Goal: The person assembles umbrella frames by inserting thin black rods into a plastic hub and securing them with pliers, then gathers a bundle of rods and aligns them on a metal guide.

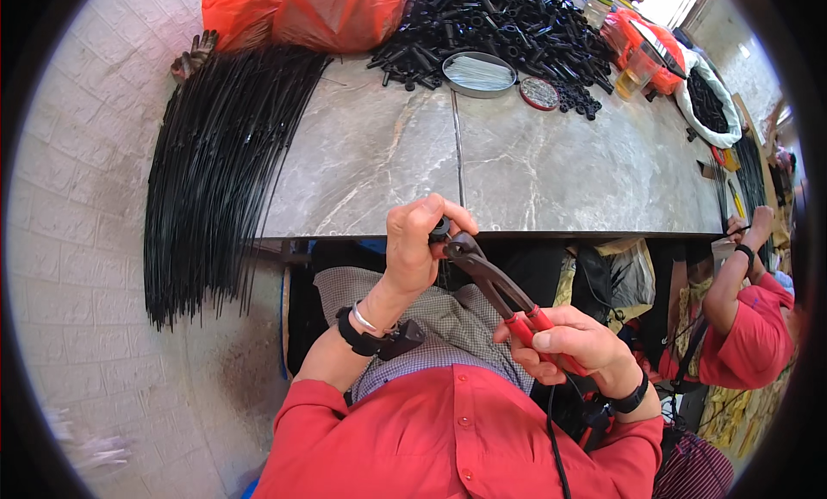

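Strands, long, thin, black and wiry, lie in a thick bundle point(220, 172) over the left end of a grey, marble-veined tabletop point(362, 163), their lower ends hanging past its edge. Behind them sit crinkled, translucent red-orange plastic bags point(345, 17) and a dark-stained glove point(194, 55). A heap of glossy black tubular pieces point(508, 25) covers the far middle, with a round, shallow dish point(482, 93) of straight pale rods point(480, 70) and a small red-rimmed lid point(540, 108) at its near edge. Farther right stands a white woven sack point(732, 129) with dark contents, and beyond it a co-worker in a red shirt point(749, 335) sits at the table.

Just before the near edge, above a finely checked cloth point(405, 297) on the lap, the left hand point(413, 236) is raised with curled fingers, pinching a short black cylindrical piece point(439, 229). The right hand point(568, 344) grasps dark metal pincers with red-coated handles point(495, 284), thumb along one grip, angled up and leftward. Their head meets the left fingertips; whether it bites the piece I cannot tell.
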`<state>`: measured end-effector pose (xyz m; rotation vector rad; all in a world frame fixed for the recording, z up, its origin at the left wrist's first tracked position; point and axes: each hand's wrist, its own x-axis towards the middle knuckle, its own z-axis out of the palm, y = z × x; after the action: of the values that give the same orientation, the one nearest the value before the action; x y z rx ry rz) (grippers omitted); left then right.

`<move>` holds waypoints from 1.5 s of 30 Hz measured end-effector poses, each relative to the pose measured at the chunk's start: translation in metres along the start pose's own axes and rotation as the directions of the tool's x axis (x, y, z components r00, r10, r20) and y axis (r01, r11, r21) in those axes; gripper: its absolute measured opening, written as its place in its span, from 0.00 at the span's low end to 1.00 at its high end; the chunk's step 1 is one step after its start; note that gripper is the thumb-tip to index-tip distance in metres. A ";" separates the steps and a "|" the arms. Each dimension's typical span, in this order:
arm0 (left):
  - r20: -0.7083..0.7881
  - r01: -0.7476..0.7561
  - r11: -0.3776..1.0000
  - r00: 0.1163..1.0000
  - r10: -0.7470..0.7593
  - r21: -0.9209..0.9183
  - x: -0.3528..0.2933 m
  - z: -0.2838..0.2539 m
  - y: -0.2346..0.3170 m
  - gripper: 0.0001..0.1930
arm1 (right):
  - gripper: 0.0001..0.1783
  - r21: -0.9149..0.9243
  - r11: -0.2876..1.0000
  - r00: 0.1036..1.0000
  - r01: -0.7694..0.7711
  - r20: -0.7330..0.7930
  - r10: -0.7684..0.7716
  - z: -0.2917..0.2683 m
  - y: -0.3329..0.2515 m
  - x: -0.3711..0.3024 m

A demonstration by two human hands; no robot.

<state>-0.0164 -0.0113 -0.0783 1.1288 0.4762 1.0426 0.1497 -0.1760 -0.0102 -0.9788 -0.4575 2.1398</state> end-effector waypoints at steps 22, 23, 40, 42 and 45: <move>-0.015 -0.046 0.988 0.999 0.049 0.149 -0.003 0.001 0.009 0.26 | 0.18 -0.661 0.747 0.966 0.074 -0.140 -0.219 0.022 0.003 -0.006; 0.009 -0.085 0.985 0.996 0.084 0.147 -0.002 -0.001 0.007 0.26 | 0.18 -0.662 0.746 0.967 0.072 -0.138 -0.216 0.021 -0.001 -0.004; -0.016 -0.027 0.992 0.999 0.029 0.125 0.002 -0.009 0.007 0.29 | 0.27 -0.704 0.678 0.954 0.210 -0.005 -0.301 0.021 -0.007 0.006; -0.024 -0.019 0.993 0.999 0.022 0.120 0.002 -0.008 0.006 0.29 | 0.24 -0.788 0.598 0.963 0.149 -0.022 -0.269 0.022 -0.009 0.005; -0.022 -0.034 0.989 0.999 0.037 0.144 0.000 -0.007 0.007 0.28 | 0.21 -0.874 0.474 0.924 0.110 -0.086 -0.372 0.023 -0.003 0.005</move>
<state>-0.0244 -0.0075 -0.0744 1.2566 0.5592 1.0675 0.1313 -0.1712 0.0036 -1.5887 -1.5317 1.3934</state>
